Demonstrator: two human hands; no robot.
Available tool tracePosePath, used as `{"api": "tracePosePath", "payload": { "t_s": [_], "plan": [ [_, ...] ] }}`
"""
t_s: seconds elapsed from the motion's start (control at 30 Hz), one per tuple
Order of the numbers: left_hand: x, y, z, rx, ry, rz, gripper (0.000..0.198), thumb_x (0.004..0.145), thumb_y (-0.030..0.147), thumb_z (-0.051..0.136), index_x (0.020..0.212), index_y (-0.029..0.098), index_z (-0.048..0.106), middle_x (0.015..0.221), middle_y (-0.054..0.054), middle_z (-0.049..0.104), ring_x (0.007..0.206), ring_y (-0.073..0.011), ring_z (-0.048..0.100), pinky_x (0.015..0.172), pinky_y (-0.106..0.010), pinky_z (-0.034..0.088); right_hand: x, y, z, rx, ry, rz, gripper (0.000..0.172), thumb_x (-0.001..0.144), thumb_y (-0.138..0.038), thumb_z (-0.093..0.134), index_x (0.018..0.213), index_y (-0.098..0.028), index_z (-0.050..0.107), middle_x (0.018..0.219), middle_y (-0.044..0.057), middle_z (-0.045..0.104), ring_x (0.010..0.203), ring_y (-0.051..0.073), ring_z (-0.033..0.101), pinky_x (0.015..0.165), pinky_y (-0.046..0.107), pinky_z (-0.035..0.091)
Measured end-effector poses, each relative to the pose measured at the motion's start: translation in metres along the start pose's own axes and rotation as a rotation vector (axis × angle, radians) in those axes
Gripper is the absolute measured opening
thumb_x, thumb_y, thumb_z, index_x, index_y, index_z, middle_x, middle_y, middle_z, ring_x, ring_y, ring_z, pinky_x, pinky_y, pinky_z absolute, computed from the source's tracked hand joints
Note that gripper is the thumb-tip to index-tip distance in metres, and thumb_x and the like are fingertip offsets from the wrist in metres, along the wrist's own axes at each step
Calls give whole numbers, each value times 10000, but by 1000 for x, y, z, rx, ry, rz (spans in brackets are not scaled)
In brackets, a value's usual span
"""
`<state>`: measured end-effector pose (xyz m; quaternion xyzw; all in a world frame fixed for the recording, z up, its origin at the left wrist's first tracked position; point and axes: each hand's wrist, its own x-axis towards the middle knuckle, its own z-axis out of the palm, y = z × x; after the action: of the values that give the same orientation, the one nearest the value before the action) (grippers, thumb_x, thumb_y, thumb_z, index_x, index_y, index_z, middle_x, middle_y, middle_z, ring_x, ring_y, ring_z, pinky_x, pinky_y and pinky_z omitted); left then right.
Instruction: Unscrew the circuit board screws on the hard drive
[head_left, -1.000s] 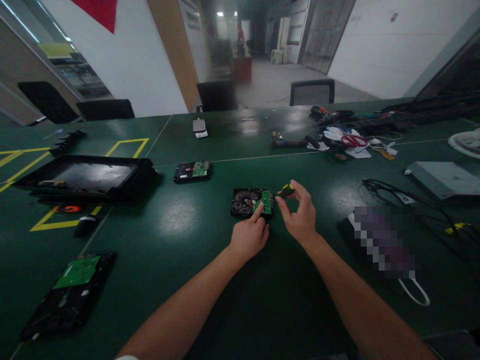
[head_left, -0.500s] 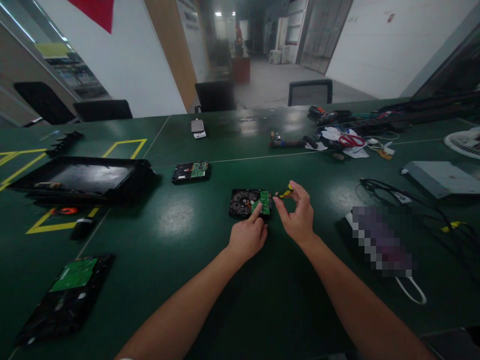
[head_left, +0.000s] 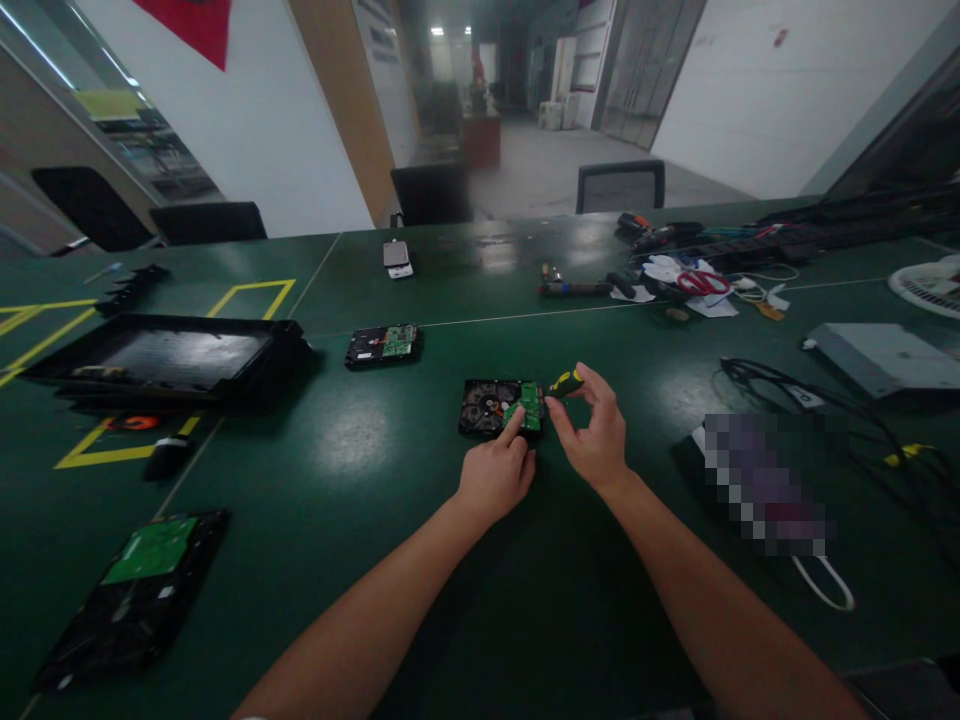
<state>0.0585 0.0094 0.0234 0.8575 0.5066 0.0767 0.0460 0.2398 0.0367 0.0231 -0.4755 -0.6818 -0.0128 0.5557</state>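
Observation:
A hard drive (head_left: 480,405), black with a round metal motor hub and a green circuit board, lies on the table in front of me. My left hand (head_left: 491,475) holds it down, its index finger stretched onto the board and the other fingers curled. At the drive's right end, my right hand (head_left: 596,425) pinches a small yellow-and-black screwdriver (head_left: 566,382) between thumb and fingers. The screwdriver slants, its handle up to the right. Its tip is too small to make out.
A second hard drive (head_left: 382,345) lies farther back left, and a larger black part with a green board (head_left: 139,590) at front left. A black tray (head_left: 172,360) stands left. Rightward are a blurred-out object (head_left: 769,490), black cables (head_left: 780,375) and a grey metal box (head_left: 885,355).
The screwdriver's handle has turned in my right fingers and shows more of its yellow-and-black side. My left hand and the drive have stayed put.

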Motion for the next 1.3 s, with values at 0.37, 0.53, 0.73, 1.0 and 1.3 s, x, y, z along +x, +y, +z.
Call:
{"api": "tracePosePath", "payload": {
  "t_s": [0.37, 0.53, 0.73, 1.0, 1.3],
  "plan": [
    [1, 0, 1, -8, 1, 7, 268, 1005, 365, 451, 953, 189, 646, 1633, -96, 369, 876, -226, 740, 712, -390, 606, -1, -2, 2, 33, 18, 15, 619, 936, -277, 675, 1490, -281, 399, 1336, 129, 617, 1017, 256, 718, 924, 500, 622],
    [1, 0, 2, -1, 13, 15, 262, 1000, 360, 454, 943, 189, 643, 1638, -76, 361, 861, -224, 740, 697, -389, 608, -1, -3, 2, 103, -39, 31, 630, 960, -250, 631, 1520, -285, 346, 1398, 136, 593, 1102, 261, 706, 974, 507, 602],
    [1, -1, 2, -3, 15, 10, 269, 1004, 361, 445, 944, 190, 644, 1634, -82, 369, 861, -226, 742, 695, -392, 606, -3, -1, 4, 138, -18, 52, 618, 946, -235, 652, 1497, -277, 374, 1362, 135, 610, 1065, 252, 723, 958, 499, 610],
    [1, -1, 2, -15, 2, 2, 265, 1002, 366, 456, 944, 190, 646, 1625, -98, 385, 874, -224, 741, 718, -389, 606, -6, 2, 5, 99, 22, 16, 618, 931, -255, 675, 1483, -302, 403, 1359, 123, 598, 1029, 252, 724, 920, 496, 626],
    [1, 0, 0, -20, 2, 5, 261, 1001, 361, 461, 946, 190, 652, 1636, -90, 366, 864, -220, 741, 716, -394, 610, -1, -1, 2, 19, 3, 12, 620, 960, -281, 637, 1519, -300, 369, 1349, 120, 618, 986, 241, 713, 895, 484, 624]
  ]
}}
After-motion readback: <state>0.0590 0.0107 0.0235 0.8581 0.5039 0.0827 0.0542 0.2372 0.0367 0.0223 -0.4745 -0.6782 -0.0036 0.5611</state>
